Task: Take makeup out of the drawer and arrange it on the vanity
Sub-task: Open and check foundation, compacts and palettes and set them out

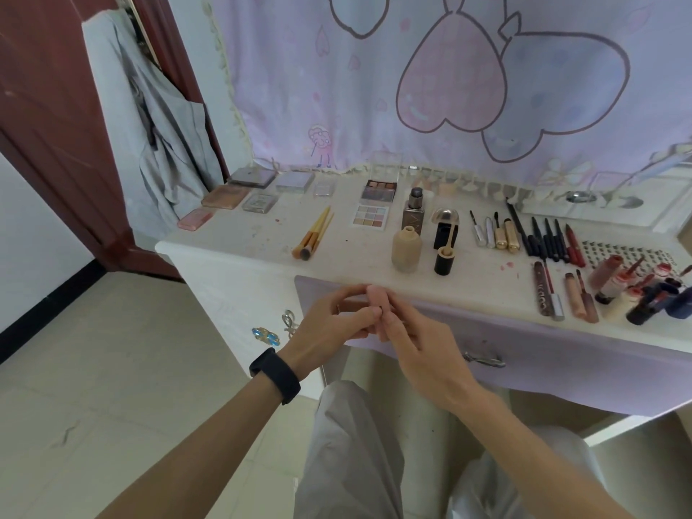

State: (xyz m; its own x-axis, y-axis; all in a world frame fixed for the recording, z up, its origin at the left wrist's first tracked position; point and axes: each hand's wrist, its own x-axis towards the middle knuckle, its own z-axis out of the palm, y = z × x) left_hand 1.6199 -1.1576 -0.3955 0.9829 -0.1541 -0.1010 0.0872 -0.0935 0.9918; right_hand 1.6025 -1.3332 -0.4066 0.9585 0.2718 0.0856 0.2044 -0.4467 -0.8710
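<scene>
Both hands meet in front of the vanity's front edge (262,262) around a small pink makeup stick (377,298). My left hand (329,324) pinches its lower part with thumb and fingertips. My right hand (415,342) grips it from the right, fingers wrapped over it. Only the stick's rounded pink top shows; the rest is hidden by fingers. The lilac drawer (561,354) with a metal handle (483,358) runs below the tabletop, to the right of my hands.
The vanity top holds palettes (228,196) at the left, brushes (312,237), eyeshadow palettes (377,189), bottles (407,249), pencils and mascaras (543,237), and lip glosses and small bottles (636,290) at the right. A grey garment (157,136) hangs at the left. My knees are under the drawer.
</scene>
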